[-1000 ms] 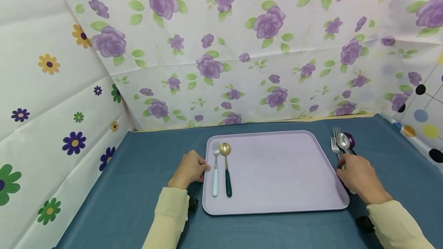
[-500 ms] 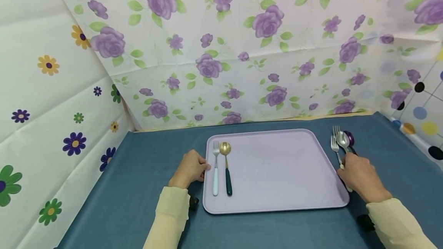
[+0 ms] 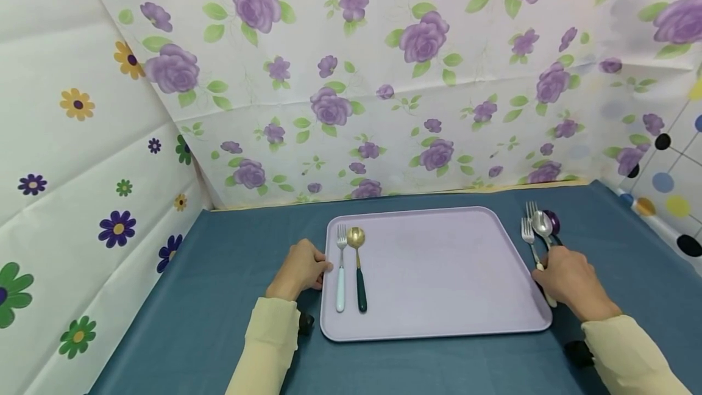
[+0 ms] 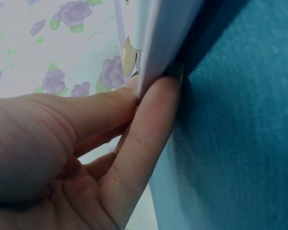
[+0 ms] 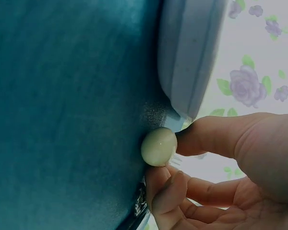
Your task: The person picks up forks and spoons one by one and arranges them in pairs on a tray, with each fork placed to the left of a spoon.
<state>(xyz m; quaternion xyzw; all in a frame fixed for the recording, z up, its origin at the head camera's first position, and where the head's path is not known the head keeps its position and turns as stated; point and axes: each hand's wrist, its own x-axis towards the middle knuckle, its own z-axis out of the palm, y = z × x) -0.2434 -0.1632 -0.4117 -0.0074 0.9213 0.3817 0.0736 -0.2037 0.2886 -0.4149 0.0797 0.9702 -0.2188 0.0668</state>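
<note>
My left hand (image 3: 298,268) pinches the left rim of a lilac tray (image 3: 444,273); in the left wrist view the thumb lies on one side of the tray edge (image 4: 165,43) and a finger on the other. Inside the tray, at its left, a fork with a pale blue handle (image 3: 340,290) lies beside a gold spoon with a dark green handle (image 3: 361,291). Beyond the tray's right side, my right hand (image 3: 574,279) pinches a fork (image 3: 528,231). Its rounded cream handle end (image 5: 159,146) shows between thumb and fingers in the right wrist view.
Close by the right hand lie another fork (image 3: 531,208), a silver spoon (image 3: 542,224) and a purple spoon (image 3: 553,222), their handles partly hidden by the hand. A blue cloth (image 3: 236,236) covers the table. Floral sheeting (image 3: 384,127) rises behind it.
The pinched fork has shifted slightly left, away from the other cutlery, and more of its cream handle shows. The left hand and the tray stay in place.
</note>
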